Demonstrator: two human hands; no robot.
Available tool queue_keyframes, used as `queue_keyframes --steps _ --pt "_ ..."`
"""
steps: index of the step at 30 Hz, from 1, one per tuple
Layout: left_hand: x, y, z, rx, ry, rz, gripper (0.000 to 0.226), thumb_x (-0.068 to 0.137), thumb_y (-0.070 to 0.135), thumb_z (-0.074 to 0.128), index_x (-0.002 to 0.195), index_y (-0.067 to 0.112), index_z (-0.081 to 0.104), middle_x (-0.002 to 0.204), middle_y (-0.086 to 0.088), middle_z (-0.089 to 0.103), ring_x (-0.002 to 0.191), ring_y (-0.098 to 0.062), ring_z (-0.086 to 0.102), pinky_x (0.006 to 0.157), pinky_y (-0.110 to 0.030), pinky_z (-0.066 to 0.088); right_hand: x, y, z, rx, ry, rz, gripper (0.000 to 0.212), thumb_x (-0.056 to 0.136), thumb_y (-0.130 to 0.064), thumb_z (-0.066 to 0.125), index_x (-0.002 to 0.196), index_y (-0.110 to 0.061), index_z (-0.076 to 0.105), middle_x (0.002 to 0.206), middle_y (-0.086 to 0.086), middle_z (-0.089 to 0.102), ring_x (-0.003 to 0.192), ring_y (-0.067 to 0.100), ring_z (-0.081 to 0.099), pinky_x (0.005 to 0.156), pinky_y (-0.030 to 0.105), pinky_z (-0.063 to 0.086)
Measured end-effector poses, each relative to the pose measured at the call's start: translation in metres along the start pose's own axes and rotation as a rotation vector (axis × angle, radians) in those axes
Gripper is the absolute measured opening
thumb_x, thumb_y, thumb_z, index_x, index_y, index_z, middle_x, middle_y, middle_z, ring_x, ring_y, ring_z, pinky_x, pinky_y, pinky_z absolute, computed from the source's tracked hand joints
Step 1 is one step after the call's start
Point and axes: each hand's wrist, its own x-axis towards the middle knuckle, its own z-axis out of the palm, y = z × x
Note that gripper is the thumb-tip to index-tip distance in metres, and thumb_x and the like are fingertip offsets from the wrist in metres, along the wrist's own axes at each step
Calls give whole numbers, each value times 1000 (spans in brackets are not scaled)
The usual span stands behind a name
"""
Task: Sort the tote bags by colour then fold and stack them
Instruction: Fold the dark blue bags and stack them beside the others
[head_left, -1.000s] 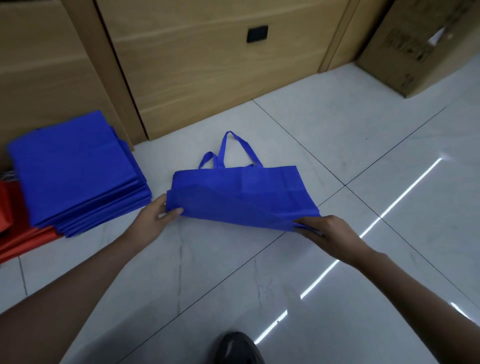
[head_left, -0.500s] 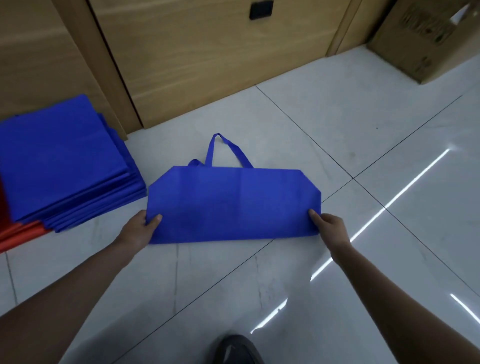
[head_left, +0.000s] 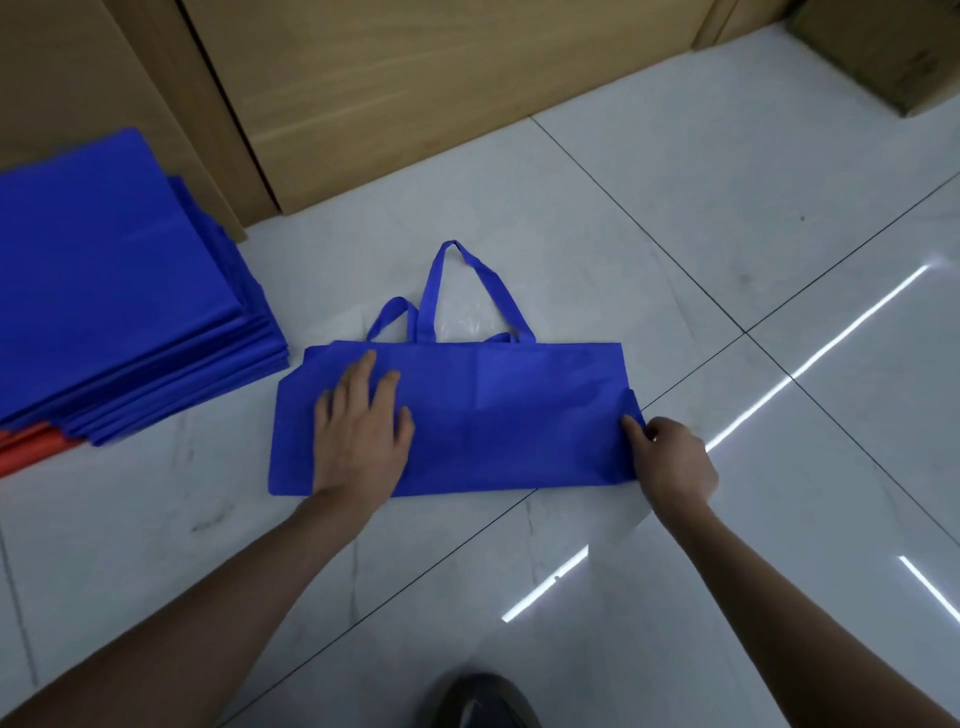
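1. The folding step is in hand: the bag (head_left: 509, 415) lies flat on the floor (head_left: 675, 234), right of the blue stack (head_left: 114, 291).
2. The left hand (head_left: 363, 431) presses it with spread fingers; the right hand (head_left: 670, 462) pinches its right edge.
3. Next, probably: carry this edge leftward.

- Left hand (head_left: 363, 431): bare, uncovered from the fingertips to the wrist.
- Right hand (head_left: 672, 462): bare as well, with the knuckles and wrist uncovered.
- Left forearm (head_left: 208, 613): bare skin all the way along, right to the corner where it leaves view.
- Right forearm (head_left: 779, 613): bare too, for its whole visible length.
- Shoe (head_left: 483, 701): dark grey-black with a rounded toe, and a paler streak runs slantwise across its top. Only the front part shows at the bottom edge, too blurred to make out laces or a brand.
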Motion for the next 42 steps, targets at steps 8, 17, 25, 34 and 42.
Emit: queue_keyframes --steps 8,17,25,34,42 --pt "4 1 47 89 -234 6 72 88 60 21 149 21 20 156 -17 10 143 -35 14 111 -55 16 11 -51 -11 -224 156 -308 54 90 -43 54 130 -10 43 137 14 42 120 34 40 98 42 30" --pt "-2 -9 51 102 -221 65 72 90 63 10 146 21 28 152 -17 25 137 -35 28 106 -56 26 55 -155 25 34 -394 -397 37 87 -26 60 114 -8 43 103 8 49 95 30 53 81 37 46" --pt "-5 -13 49 125 -223 84 70 88 60 20 145 20 31 150 -18 29 136 -36 32 105 -53 22 70 -159 10 189 -553 -407 18 84 -21 55 71 -9 52 77 5 61 72 21 57 61 30 47" --pt "-3 -9 39 112 -288 48 74 85 64 15 149 29 8 158 -10 2 144 -29 5 114 -50 6 73 -161 -21 1529 -825 -40 29 82 2 53 106 -13 50 89 9 58 59 15 54 57 25 46" --pt "4 -7 26 169 -336 45 72 87 67 21 149 35 2 157 -5 -2 143 -25 4 114 -50 8 52 -176 -46 975 -569 -414 40 81 -12 72 119 -12 57 84 3 63 58 11 51 63 21 44"
